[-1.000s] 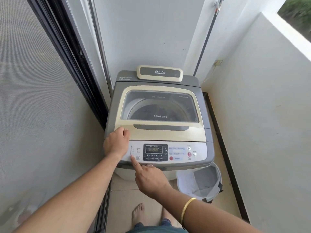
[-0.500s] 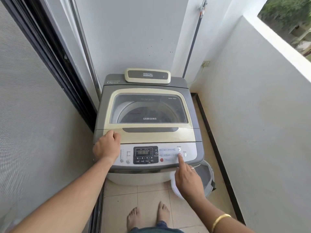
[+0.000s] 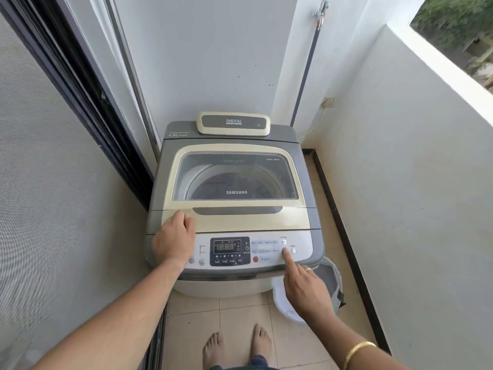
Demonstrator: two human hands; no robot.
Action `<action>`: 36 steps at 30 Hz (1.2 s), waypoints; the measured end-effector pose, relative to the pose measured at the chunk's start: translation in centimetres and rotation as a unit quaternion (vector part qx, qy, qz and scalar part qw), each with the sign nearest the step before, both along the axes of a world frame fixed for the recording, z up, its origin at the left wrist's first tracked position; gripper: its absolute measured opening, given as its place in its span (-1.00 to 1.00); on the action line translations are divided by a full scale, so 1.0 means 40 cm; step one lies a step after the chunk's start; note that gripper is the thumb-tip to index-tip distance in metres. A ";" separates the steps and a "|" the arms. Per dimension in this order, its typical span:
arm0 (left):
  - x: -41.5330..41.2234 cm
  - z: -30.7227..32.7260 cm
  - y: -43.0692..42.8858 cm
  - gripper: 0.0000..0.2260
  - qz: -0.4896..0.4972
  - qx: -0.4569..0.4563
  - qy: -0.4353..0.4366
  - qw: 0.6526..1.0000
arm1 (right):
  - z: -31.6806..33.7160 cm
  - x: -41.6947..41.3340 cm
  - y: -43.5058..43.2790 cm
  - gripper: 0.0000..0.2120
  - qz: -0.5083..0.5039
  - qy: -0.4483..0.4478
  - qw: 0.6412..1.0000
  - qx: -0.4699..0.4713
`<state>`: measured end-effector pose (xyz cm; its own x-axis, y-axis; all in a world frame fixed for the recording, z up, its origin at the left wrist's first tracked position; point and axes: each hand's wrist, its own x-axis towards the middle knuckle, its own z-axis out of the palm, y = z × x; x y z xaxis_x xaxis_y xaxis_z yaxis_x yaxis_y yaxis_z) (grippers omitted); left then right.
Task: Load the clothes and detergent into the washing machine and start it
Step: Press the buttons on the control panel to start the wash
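Observation:
A grey and beige top-loading washing machine [image 3: 306,217] stands in front of me with its glass lid [image 3: 234,180] closed. Dark clothes show dimly through the glass. The control panel [image 3: 264,249] runs along the front edge and its display [image 3: 228,247] is lit. My left hand [image 3: 173,241] rests flat on the machine's front left corner, holding nothing. My right hand [image 3: 304,287] has its index finger stretched out, the tip touching a button at the panel's right end, beside the power button [image 3: 293,251]; the other fingers are curled.
A grey laundry basket [image 3: 330,279] with a white lining sits on the tiled floor at the machine's right front. A sliding screen door [image 3: 53,182] is close on the left, a white parapet wall [image 3: 413,196] on the right. My bare feet [image 3: 234,348] are below.
My right hand moved from the left end of the control panel to its right end, where the index finger now touches a button. The left hand stayed on the machine.

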<state>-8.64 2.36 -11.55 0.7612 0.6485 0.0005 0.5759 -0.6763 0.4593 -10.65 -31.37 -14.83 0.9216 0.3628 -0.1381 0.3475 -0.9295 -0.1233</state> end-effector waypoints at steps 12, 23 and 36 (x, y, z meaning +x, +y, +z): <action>0.027 0.009 -0.023 -0.67 -0.056 0.022 -0.067 0.996 | 0.032 0.104 0.039 -0.89 -0.008 -0.054 0.997 0.050; 0.076 0.029 -0.012 -0.74 -0.063 0.042 -0.113 0.991 | 0.128 0.255 0.054 -0.89 -0.059 -0.132 0.981 0.132; 0.134 0.027 0.012 -0.70 -0.072 0.057 -0.118 0.989 | 0.103 0.331 0.059 -0.88 -0.045 -0.163 0.978 0.120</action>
<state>-3.27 2.83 -10.47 0.8158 0.5192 0.2549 0.3563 -0.7983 0.4856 2.57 -29.00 -10.72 0.9322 0.2634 0.2483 0.3223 -0.9162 -0.2381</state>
